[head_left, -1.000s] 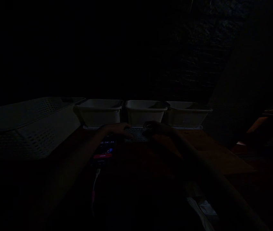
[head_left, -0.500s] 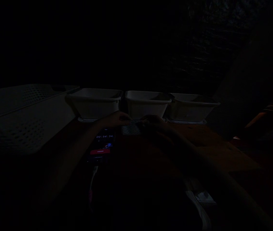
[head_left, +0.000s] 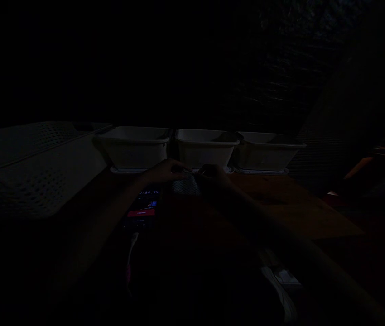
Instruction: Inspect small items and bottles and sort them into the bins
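Observation:
The view is very dark. A small, pale grey piece with a fine mesh-like pattern (head_left: pixel 186 185) is between my hands, just in front of the middle tub. My left hand (head_left: pixel 167 171) is closed, its fingertips pinched at the upper left edge of that piece. Bent fingers of my right hand (head_left: pixel 213 175) meet the upper right edge and look closed on it too. What kind of thing the piece is, I cannot make out. Below my left wrist lies a phone (head_left: pixel 141 210) with a lit timer screen, partly covered by the wrist.
Three pale tubs, left (head_left: pixel 138 149), middle (head_left: pixel 206 151) and right (head_left: pixel 269 154), stand in a row at the wooden table's (head_left: pixel 301 213) back. A large perforated basket (head_left: pixel 73 158) is at left. A white cable (head_left: pixel 132 246) runs from the phone. Another person's arm (head_left: pixel 358 167) shows at far right.
My right hand has drawn its fingers in and tilted more steeply at the piece. My left hand has shifted slightly right. The timer has gone from 34 to 35 seconds.

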A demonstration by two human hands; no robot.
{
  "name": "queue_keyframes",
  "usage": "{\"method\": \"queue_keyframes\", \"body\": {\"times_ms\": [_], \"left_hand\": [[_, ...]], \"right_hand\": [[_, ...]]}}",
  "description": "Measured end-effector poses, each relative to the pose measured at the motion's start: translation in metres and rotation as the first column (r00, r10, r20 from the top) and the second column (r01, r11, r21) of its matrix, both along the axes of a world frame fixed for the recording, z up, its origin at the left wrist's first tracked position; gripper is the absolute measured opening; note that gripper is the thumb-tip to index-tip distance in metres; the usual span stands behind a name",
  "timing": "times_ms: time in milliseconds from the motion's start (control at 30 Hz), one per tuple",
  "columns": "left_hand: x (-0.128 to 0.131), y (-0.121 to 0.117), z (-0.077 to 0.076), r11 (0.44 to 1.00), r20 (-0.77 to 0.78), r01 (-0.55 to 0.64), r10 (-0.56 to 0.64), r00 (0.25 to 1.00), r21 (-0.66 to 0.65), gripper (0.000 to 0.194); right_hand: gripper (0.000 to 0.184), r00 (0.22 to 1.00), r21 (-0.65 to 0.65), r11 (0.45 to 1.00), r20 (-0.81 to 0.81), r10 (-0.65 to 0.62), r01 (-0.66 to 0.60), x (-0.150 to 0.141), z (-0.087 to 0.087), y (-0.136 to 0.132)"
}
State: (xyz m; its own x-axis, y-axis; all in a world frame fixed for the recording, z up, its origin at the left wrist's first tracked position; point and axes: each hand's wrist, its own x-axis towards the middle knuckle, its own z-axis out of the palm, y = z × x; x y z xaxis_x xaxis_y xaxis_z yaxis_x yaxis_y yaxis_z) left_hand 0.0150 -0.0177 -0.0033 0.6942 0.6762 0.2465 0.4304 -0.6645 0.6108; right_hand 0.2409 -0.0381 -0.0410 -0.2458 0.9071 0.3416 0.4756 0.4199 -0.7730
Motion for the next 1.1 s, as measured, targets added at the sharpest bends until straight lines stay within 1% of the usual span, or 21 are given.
{"method": "queue_keyframes", "body": {"times_ms": [100, 133, 200, 300, 433, 533, 633, 733, 833, 967, 1100], "left_hand": [[0.003, -0.004, 0.001, 0.998, 0.020, 0.064, -0.064, 0.998, -0.013, 0.042], [0.003, -0.004, 0.001, 0.996, 0.026, 0.084, -0.083, 0.996, -0.007, 0.040], [0.002, -0.004, 0.003, 0.995, 0.032, 0.099, -0.099, 0.995, 0.019, 0.037], [-0.001, -0.001, 0.005, 0.996, 0.043, 0.070, -0.072, 0.996, 0.048, 0.037], [-0.004, 0.003, 0.007, 0.998, 0.088, 0.024, -0.029, 0.996, 0.051, 0.036], [-0.001, -0.001, 0.009, 0.999, 0.097, 0.002, -0.007, 0.995, 0.050, 0.037], [0.003, -0.010, 0.012, 0.998, 0.101, -0.002, -0.005, 0.995, 0.068, 0.042], [0.005, -0.015, 0.014, 0.996, 0.091, 0.007, -0.015, 0.996, 0.089, 0.048], [0.005, -0.014, 0.014, 0.996, 0.096, -0.029, 0.021, 0.995, 0.082, 0.043], [0.004, -0.006, 0.012, 0.993, 0.135, -0.090, 0.080, 0.988, 0.075, 0.038], [0.003, -0.002, 0.010, 0.990, 0.162, -0.111, 0.097, 0.982, 0.083, 0.034]], "right_hand": [[0.051, 0.998, -0.020, 0.998, 0.027, -0.056, 0.057, -0.004, 0.001, -0.002], [0.054, 0.998, -0.029, 0.998, 0.004, -0.056, 0.056, -0.004, 0.003, -0.003], [0.056, 0.997, -0.051, 0.999, -0.070, -0.016, 0.012, -0.002, 0.007, -0.003], [0.054, 0.983, -0.072, 0.997, -0.185, 0.020, -0.034, 0.005, 0.013, -0.003], [0.047, 0.961, -0.159, 0.987, -0.272, -0.039, -0.005, 0.013, 0.015, -0.002], [0.048, 0.942, -0.203, 0.978, -0.335, -0.018, -0.054, 0.013, 0.015, -0.003], [0.047, 0.916, -0.206, 0.974, -0.400, 0.004, -0.094, 0.009, 0.016, -0.007], [0.046, 0.907, -0.217, 0.971, -0.422, 0.001, -0.102, 0.006, 0.019, -0.012], [0.046, 0.897, -0.204, 0.973, -0.443, 0.009, -0.110, 0.004, 0.020, -0.012], [0.043, 0.894, -0.133, 0.987, -0.447, 0.022, -0.090, 0.004, 0.018, -0.009], [0.041, 0.890, -0.107, 0.991, -0.456, 0.019, -0.076, 0.004, 0.017, -0.007]]}}
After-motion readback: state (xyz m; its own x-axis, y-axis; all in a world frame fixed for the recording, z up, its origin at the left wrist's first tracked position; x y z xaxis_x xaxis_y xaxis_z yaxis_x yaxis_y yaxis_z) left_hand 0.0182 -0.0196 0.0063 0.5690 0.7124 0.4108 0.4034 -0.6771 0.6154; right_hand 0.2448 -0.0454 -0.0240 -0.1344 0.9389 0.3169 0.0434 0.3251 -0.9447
